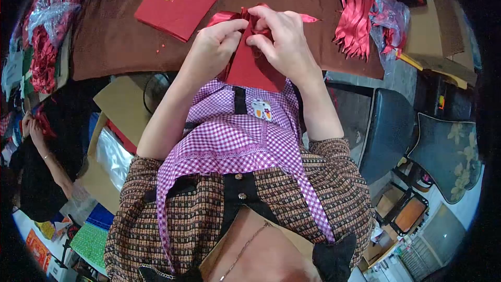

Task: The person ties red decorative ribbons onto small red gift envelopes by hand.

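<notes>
Far left, a crinkly plastic bag [47, 21] of red ribbon sits on the brown cloth table [115, 42], then a flat matte red card [180, 2] with a gold emblem. The left hand [211, 47] pinches the top of a red paper pouch [250, 70], whose long axis runs from the fingers back toward the chest. The shiny satin ribbon [224, 18] bunches at its top edge, and the right hand [284, 42] is clenched on it, so it's nearer the bow. A glossy ribbon pile [355, 15] lies well to the right.
</notes>
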A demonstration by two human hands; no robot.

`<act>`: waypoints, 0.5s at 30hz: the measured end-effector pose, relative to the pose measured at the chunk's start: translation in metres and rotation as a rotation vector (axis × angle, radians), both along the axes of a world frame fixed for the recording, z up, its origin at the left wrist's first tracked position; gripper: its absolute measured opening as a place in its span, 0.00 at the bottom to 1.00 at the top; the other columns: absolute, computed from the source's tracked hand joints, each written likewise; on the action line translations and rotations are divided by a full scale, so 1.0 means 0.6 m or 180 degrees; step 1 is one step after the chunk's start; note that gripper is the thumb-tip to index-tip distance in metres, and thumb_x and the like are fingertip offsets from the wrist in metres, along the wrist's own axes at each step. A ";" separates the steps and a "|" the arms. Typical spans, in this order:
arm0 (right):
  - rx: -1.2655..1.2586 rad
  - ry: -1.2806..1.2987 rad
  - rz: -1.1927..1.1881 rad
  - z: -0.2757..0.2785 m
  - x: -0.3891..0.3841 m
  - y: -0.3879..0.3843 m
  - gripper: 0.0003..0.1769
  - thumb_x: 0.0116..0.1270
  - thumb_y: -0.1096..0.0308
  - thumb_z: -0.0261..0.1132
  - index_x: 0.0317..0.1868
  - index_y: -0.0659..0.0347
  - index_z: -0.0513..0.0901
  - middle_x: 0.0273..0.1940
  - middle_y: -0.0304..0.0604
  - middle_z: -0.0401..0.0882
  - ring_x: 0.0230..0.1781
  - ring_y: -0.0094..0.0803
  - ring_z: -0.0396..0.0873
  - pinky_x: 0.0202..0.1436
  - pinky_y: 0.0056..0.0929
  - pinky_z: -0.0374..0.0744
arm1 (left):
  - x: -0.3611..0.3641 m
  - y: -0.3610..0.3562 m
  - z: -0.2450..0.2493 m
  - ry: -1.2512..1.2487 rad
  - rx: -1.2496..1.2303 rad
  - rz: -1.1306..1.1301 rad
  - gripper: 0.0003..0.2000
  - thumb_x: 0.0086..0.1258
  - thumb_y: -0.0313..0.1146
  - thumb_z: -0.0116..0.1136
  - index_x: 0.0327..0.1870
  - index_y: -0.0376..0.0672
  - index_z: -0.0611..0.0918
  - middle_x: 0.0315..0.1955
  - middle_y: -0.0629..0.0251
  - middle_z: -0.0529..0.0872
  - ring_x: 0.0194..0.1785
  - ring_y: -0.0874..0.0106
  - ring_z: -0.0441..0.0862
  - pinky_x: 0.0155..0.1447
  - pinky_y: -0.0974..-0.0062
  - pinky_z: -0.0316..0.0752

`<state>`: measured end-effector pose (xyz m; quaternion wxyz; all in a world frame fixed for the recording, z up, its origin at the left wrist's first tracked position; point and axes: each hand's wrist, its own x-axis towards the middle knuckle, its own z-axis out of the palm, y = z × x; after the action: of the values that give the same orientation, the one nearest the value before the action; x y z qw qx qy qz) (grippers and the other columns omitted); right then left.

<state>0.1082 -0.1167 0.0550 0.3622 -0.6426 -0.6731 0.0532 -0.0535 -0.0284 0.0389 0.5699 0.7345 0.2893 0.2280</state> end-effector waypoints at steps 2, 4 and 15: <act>0.0017 -0.0047 0.0046 0.004 0.004 -0.003 0.21 0.56 0.70 0.69 0.51 0.60 0.78 0.35 0.37 0.82 0.41 0.32 0.78 0.54 0.32 0.66 | 0.002 0.001 -0.009 -0.0036 0.0033 0.0079 0.13 0.70 0.25 0.52 0.53 0.31 0.80 0.34 0.64 0.85 0.36 0.81 0.79 0.42 0.81 0.76; 0.0089 -0.0157 0.0054 0.007 0.012 -0.008 0.19 0.58 0.68 0.68 0.50 0.59 0.80 0.38 0.38 0.82 0.42 0.32 0.78 0.55 0.33 0.66 | 0.004 0.001 -0.011 -0.0066 0.0057 0.0157 0.12 0.70 0.24 0.51 0.51 0.30 0.80 0.33 0.57 0.87 0.37 0.77 0.82 0.43 0.79 0.77; 0.0181 -0.0446 -0.0250 -0.026 0.014 -0.011 0.05 0.55 0.70 0.68 0.32 0.59 0.81 0.35 0.39 0.81 0.42 0.36 0.77 0.53 0.36 0.67 | 0.002 0.000 -0.015 0.0065 -0.0531 -0.0159 0.14 0.70 0.24 0.52 0.55 0.32 0.79 0.29 0.76 0.80 0.30 0.87 0.74 0.35 0.87 0.72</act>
<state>0.1165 -0.1231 0.0394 0.3342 -0.6601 -0.6723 -0.0252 -0.0525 -0.0287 0.0298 0.6316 0.6938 0.2947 0.1813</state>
